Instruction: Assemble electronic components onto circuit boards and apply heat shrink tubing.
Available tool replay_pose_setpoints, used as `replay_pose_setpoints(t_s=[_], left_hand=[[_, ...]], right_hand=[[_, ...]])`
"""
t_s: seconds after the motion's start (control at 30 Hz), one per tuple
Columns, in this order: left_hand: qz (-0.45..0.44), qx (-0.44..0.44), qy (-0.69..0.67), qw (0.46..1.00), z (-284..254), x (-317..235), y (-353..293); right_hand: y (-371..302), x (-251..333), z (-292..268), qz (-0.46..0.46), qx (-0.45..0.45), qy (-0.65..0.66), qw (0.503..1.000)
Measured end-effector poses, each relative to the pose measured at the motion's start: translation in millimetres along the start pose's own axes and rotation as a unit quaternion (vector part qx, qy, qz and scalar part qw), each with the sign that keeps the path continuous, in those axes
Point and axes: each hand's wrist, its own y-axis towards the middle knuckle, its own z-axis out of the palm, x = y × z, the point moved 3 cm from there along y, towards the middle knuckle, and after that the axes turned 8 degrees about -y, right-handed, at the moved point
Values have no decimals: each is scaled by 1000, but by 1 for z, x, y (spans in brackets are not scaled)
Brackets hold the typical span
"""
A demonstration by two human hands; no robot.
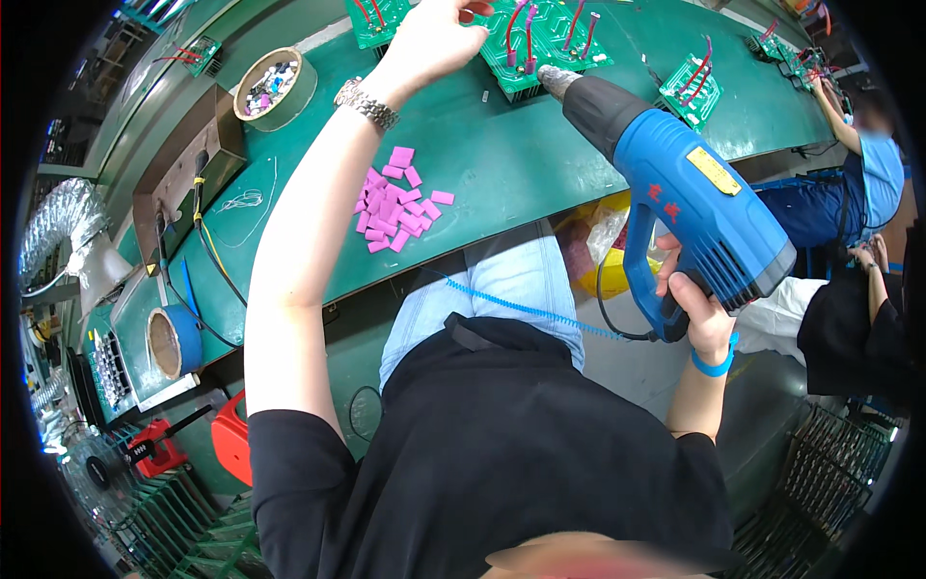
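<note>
Right fingers (691, 294) firm around blue heat gun (694, 179), long axis diagonal, nozzle (557, 82) up-left toward circuit board (555, 37); left fingers (467, 39), hold unclear.

– What colour is the heat gun (696, 207) at two o'clock?
– Blue, with a blackish barrel (608, 116) and yellow label (714, 172).
– The small pieces (391, 209) near eleven?
– Pinkish purple, on a green table (521, 183).
– The circuit board (557, 50) toward twelve?
– Green with pale lines, its wires (529, 41) red.

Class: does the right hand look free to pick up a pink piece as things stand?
Probably not: the right hand is occupied gripping the blue heat gun, though the pink pieces lie loose and uncovered.
</note>
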Motion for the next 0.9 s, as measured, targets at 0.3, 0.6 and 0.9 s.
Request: replay_pose_setpoints(t_s=[0.3, 0.6, 0.9], left_hand=[[-11, 91, 85, 992, 7, -21, -4], [-14, 96, 105, 990, 13, -12, -7], [-22, 138, 97, 985, 20, -6, -8]], right_hand=[[-1, 10, 6, 3, -6, -31, 1000], [-2, 8, 8, -29, -12, -44, 999], [-5, 10, 8, -21, -30, -53, 998]])
